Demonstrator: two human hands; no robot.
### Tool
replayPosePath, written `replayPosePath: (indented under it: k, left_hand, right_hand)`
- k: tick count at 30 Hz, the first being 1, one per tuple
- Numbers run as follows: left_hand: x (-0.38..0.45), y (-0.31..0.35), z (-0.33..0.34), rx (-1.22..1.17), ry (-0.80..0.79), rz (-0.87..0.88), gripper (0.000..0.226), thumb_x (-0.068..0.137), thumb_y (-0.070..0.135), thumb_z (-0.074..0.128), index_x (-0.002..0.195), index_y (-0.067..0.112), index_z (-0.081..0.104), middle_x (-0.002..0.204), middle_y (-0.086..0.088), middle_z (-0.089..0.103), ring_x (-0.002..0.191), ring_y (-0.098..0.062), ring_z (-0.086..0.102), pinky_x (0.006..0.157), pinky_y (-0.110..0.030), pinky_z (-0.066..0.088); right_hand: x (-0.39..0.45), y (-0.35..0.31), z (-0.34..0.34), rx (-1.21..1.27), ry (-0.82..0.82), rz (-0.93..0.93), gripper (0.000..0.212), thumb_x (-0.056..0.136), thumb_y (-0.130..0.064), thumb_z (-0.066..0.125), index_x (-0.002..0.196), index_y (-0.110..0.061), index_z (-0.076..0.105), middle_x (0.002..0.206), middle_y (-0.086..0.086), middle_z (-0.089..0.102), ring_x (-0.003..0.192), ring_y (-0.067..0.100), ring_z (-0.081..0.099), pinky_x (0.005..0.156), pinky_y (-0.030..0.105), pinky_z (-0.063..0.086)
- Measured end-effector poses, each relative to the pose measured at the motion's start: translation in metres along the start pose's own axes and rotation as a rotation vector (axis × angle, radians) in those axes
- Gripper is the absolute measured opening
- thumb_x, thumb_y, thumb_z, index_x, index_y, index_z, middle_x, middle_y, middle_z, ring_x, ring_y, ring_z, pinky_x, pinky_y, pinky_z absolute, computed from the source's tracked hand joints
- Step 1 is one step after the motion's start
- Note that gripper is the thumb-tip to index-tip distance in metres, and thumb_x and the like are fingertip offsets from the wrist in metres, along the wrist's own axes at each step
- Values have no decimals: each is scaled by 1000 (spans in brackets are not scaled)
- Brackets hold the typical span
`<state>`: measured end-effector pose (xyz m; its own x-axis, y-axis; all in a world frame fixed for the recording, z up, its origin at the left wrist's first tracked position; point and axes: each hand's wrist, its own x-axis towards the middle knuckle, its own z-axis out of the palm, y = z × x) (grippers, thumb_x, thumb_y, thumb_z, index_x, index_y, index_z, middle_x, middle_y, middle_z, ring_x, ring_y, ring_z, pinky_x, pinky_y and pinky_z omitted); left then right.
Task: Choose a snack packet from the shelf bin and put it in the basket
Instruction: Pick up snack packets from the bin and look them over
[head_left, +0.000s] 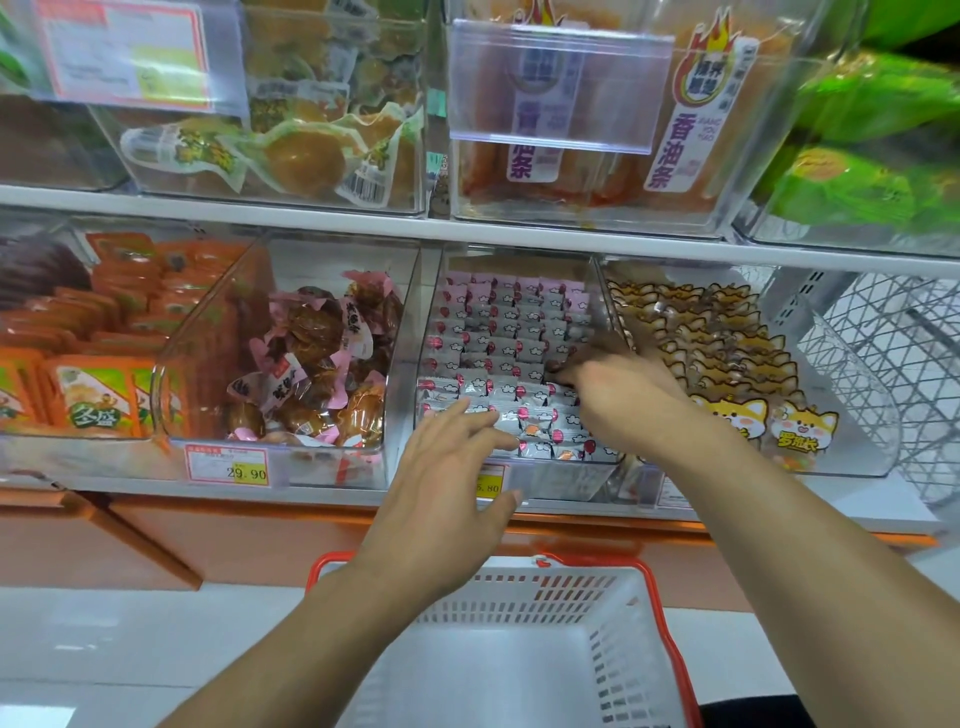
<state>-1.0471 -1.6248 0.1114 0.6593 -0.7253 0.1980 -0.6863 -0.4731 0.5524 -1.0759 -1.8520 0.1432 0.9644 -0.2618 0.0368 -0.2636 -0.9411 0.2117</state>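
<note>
Over the clear plastic shelf bin (519, 470) of small pink-and-grey snack packets (498, 358), my right hand (618, 395) is down among the packets near the right wall, fingers curled (can't tell if they've pinched one, it's blurry). My left hand (447, 483) hovers spread at the front edge. Below waits the white plastic basket with orange rim (649, 587). Risk: packets are packed tight, so tugging one could drag neighbours out.

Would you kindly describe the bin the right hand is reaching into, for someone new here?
On the lower shelf, above the white basket, it is the clear bin third from the left. Only it holds tidy rows of small pink-and-grey packets.
</note>
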Motion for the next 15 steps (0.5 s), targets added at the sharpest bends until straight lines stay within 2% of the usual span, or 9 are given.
replayPosePath:
  k: [2,4,6,8,10,12,14,15]
  left_hand:
    - [1,-1,1,34,-16,16,50,93,46,67,140,42,51,157,21,35,147,6,7,107,-9,-21]
    - [1,-3,3,58,-36,18,53,93,47,67,142,42,49,158,21,33,147,5,5,104,-8,-24]
    - [2,-4,5,61,-50,19,54,92,48,67,142,42,48,159,21,32,147,5,5,104,-10,-22]
    - [2,-6,6,64,-60,21,55,92,49,68,143,42,48,158,21,31,145,5,5,105,-11,-18]
    - [1,-6,5,63,-68,19,55,91,49,68,142,42,49,158,22,31,144,7,5,104,-10,-19]
    - [1,-6,4,61,-81,23,53,92,49,68,141,42,50,158,22,31,144,8,4,100,-5,-24]
    - [1,-7,3,61,-84,32,52,92,49,67,141,41,51,158,22,31,145,7,4,99,-3,-26]
    - [2,-8,3,60,-81,36,51,92,49,67,140,41,51,158,22,31,146,6,4,101,-4,-25]
  right_hand:
    - [3,-4,-2,-6,-19,24,46,86,-10,48,122,-30,68,125,-3,66,141,24,38,118,53,-13]
    - [8,-8,-5,16,37,74,41,86,-10,50,117,-30,68,116,-3,69,130,23,47,117,48,-6]
    - [15,-11,-9,29,161,94,35,92,-14,53,119,-31,67,117,-4,70,126,23,49,112,38,6]
    - [19,-15,-11,87,237,109,35,98,-20,52,127,-35,65,125,-7,68,128,23,48,111,36,15]
    - [21,-22,-11,108,189,131,32,101,-24,48,126,-33,65,126,-5,67,132,24,46,115,37,20]
    - [24,-28,-10,111,47,176,26,101,-24,49,119,-29,67,119,-2,68,126,24,53,117,41,30]
    - [25,-34,-11,169,-66,226,23,100,-21,53,116,-28,68,114,0,68,116,23,61,108,41,45]
    - [25,-35,-12,198,-70,235,22,100,-19,54,115,-27,68,110,1,68,112,23,63,104,40,49]
